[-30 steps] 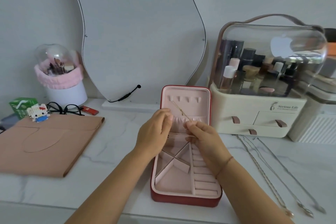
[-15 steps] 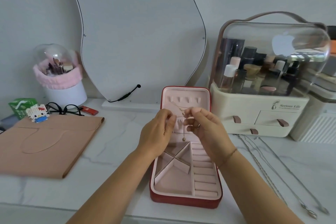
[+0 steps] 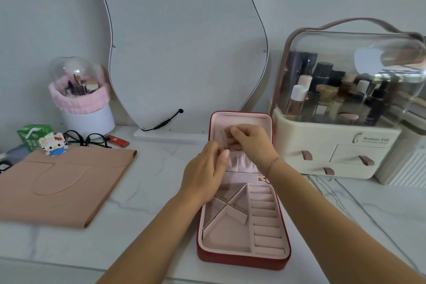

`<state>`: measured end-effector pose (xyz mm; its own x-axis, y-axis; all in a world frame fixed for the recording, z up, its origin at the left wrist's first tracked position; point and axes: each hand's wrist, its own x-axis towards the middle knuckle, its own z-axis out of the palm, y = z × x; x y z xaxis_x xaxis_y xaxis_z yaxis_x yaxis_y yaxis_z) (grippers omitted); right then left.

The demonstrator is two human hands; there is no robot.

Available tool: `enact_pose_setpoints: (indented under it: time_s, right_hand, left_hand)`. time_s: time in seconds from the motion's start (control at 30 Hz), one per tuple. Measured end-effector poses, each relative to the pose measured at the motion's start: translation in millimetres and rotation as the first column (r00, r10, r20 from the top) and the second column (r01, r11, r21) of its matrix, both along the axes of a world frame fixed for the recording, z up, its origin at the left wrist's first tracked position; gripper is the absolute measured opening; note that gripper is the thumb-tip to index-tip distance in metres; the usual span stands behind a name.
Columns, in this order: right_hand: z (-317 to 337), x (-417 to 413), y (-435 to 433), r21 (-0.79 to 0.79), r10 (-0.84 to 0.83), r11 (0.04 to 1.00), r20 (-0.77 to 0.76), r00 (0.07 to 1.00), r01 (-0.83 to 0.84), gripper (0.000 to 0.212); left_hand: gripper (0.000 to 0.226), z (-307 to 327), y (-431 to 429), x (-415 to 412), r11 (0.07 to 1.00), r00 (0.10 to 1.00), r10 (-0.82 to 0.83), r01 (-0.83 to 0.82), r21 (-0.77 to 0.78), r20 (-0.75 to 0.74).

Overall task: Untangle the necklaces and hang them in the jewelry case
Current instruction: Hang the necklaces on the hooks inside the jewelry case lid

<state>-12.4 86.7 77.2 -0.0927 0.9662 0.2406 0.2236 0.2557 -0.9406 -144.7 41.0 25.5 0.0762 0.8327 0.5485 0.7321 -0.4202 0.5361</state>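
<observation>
One "Serious Life" organizer [image 3: 299, 138] beside jewelry case [image 3: 242, 260]

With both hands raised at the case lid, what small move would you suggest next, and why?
Probably hook the chain onto the lid of the jewelry case: the right hand and left hand both pinch it right at the lid's upper part, though the hooks are hidden behind them.

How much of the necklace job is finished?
Done: the red jewelry case stands open, lid up. In hand: the left hand and right hand pinch one thin chain, blurred, at the lid's hooks. Left: several necklaces lie on the marble counter right of the case, waiting to be hung. None visibly hangs yet.
</observation>
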Motion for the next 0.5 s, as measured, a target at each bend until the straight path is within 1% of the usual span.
enact_pose_setpoints:
  time_s: [0.07, 0.13, 0.2, 0.23, 0.3, 0.37, 0.43, 0.5]
  right_hand:
    - [-6.5, 4.4, -0.3, 0.087, -0.077, 0.994, 0.216, 0.973, 0.059, 0.025]
    - [-10.3, 7.1, -5.0, 0.175, -0.16, 0.98, 0.379, 0.911, 0.099, 0.022]
    - [-13.4, 7.3, -10.8, 0.268, -0.253, 0.954, 0.469, 0.846, 0.137, 0.019]
    - [-15.2, 7.2, -13.0, 0.322, -0.313, 0.934, 0.52, 0.795, 0.157, 0.019]
    - [-18.6, 7.3, -15.3, 0.435, -0.429, 0.885, 0.621, 0.656, 0.166, 0.021]
    - [-20.7, 8.1, -15.6, 0.49, -0.484, 0.859, 0.679, 0.552, 0.149, 0.024]
    - [-21.5, 8.6, -16.1, 0.478, -0.473, 0.868, 0.718, 0.51, 0.133, 0.025]
    - [-22.1, 8.7, -15.5, 0.45, -0.443, 0.886, 0.742, 0.503, 0.115, 0.027]
  left_hand:
    - [0.044, -0.5, -0.1, -0.2, 1.0, 1.0, 0.0, 0.0, 0.008, -0.001]
    - [0.042, -0.7, -0.4, -0.3, 1.0, 1.0, -0.001, 0.001, 0.01, -0.007]
    - [0.04, -1.4, -0.4, 0.3, 1.0, 1.0, -0.003, 0.003, 0.011, -0.007]
    - [0.039, -1.5, -0.5, 0.6, 1.0, 1.0, -0.002, 0.002, 0.011, -0.003]
    - [0.04, -2.8, 0.3, 0.3, 1.0, 1.0, 0.011, -0.011, 0.021, 0.004]
    - [0.037, -3.9, 0.1, -1.0, 0.999, 0.999, 0.027, -0.028, 0.04, 0.024]
    - [0.035, -3.5, -1.0, -1.6, 0.997, 0.998, 0.041, -0.044, 0.06, 0.057]
    - [0.038, -1.7, -2.9, -0.8, 0.996, 0.996, 0.049, -0.055, 0.076, 0.079]
